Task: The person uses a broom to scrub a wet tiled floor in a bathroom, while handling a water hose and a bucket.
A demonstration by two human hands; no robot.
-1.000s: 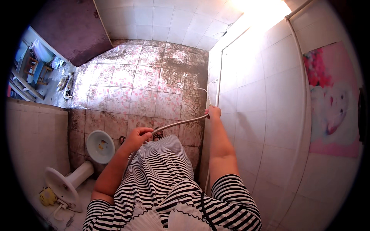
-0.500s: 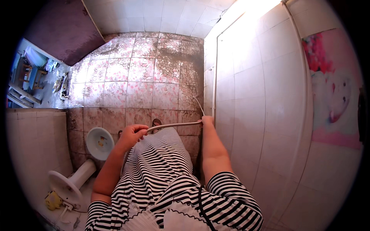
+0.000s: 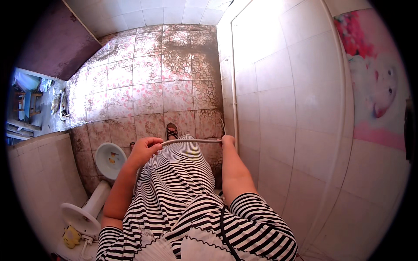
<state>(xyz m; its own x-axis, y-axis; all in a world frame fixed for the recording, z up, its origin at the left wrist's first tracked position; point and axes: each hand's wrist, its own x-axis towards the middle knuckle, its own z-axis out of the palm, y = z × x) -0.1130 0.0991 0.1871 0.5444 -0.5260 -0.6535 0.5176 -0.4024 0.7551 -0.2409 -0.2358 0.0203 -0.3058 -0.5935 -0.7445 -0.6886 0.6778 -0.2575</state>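
A ribbed grey flexible hose (image 3: 193, 141) stretches across the front of my striped dress. My left hand (image 3: 148, 151) pinches it near its left side, and more of the hose seems to hang below that hand. The other end runs into my right hand (image 3: 227, 140), whose fingers are closed round it close to the right wall. A thin pale streak (image 3: 223, 126) rises from my right hand toward the tiles; whether it is water, I cannot tell.
Left of me are a white basin (image 3: 99, 160) with something yellowish inside, a pedestal sink (image 3: 72, 213) and a yellow cloth-like thing (image 3: 72, 237). A pipe (image 3: 234, 82) climbs the right wall. Stained floor tiles (image 3: 146, 95) lie ahead, beside a dark door (image 3: 56, 39).
The view has shifted, and more of my sandalled foot shows. Both hands still hold the hose, which now runs more level. The pale streak looks shorter and steeper.
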